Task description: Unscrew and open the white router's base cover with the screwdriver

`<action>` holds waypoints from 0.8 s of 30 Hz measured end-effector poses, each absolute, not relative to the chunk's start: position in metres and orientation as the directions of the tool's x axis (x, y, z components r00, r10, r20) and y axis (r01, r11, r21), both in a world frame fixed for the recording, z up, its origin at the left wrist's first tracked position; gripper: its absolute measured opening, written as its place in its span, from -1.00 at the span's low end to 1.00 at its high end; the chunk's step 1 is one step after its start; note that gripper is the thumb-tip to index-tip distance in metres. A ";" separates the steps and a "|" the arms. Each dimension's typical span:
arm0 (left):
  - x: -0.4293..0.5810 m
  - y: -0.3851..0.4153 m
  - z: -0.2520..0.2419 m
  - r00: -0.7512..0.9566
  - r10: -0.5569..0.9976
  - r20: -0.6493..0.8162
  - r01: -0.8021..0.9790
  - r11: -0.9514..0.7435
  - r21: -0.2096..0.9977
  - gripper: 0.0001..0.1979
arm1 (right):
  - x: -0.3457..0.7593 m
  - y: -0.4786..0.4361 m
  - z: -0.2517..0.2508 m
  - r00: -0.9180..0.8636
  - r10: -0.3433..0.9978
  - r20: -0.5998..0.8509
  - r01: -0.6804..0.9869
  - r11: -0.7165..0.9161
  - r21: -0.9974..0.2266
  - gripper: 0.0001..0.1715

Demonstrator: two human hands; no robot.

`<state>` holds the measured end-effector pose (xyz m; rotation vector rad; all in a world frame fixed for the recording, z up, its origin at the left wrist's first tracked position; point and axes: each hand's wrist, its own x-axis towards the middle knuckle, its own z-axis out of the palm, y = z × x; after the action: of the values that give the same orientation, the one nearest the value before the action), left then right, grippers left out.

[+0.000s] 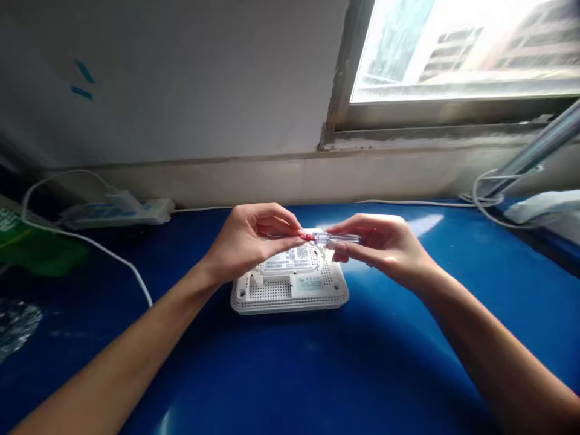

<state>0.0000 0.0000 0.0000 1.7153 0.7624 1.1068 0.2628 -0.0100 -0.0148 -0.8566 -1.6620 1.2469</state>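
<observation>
Your left hand (251, 241) and right hand (383, 248) meet in midair over the tabletop (290, 374), both on one small screwdriver (338, 239) with a clear handle and a red collar (308, 237). Its thin shaft (281, 235) points left. Your left fingers (290, 228) are clamped around the red end, and your right fingers (348, 225) pinch the handle. The tool is held just above a white router (272, 291), which lies with its vented underside up; you cannot tell whether the two touch. The step in hand looks like handling the tool between both hands, and any next move calls for one hand keeping it steady. Your left hand hides the shaft's tip, your hands cover the router's far edge, and the print on its label (290, 258) is too small to read.
</observation>
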 end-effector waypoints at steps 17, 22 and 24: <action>0.000 0.003 -0.001 0.405 0.880 0.249 0.083 -0.306 0.948 -0.78 | 0.263 -0.009 -0.020 -0.339 0.900 0.275 -0.002 0.291 -0.957 -0.74; 0.006 0.000 0.000 0.395 0.887 0.238 0.073 -0.288 0.955 -0.80 | 0.261 -0.009 -0.024 -0.328 0.900 0.287 0.017 0.309 -0.951 -0.75; 0.007 -0.001 0.000 0.393 0.887 0.242 0.075 -0.294 0.953 -0.80 | 0.261 -0.009 -0.024 -0.327 0.899 0.291 0.016 0.313 -0.950 -0.75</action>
<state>0.0070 -0.0011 0.0003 1.6684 0.8590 1.0346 0.2605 -0.0093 -0.0243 -0.8476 -1.6271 1.1625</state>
